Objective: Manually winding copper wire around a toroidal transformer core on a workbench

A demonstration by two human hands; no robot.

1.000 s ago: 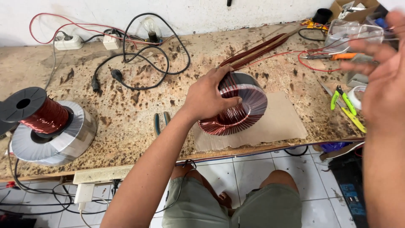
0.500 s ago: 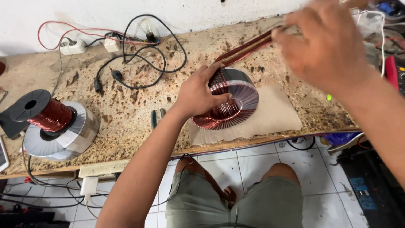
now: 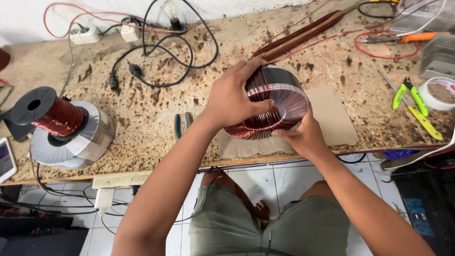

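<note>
Far left of the grip: spool of copper wire [image 3: 53, 114] lying on a bare silver ring core [image 3: 87, 137], well apart from the hands. Just left of the grip: blue-handled pliers [image 3: 182, 124] flat on the speckled workbench [image 3: 142, 109]. Left hand [image 3: 232, 97] clasps the toroidal coil [image 3: 272, 102] from above, fingers spread over its top and rim. Coil: ring-shaped, tightly wound in glossy copper-red wire, turns radiating evenly, tilted on edge over a cardboard sheet [image 3: 332, 116]. Right hand [image 3: 301, 135] grips its lower near rim, fingers curled against the windings. Right of the grip, well apart: green-handled cutters [image 3: 410, 97], tape roll [image 3: 438, 92].
</note>
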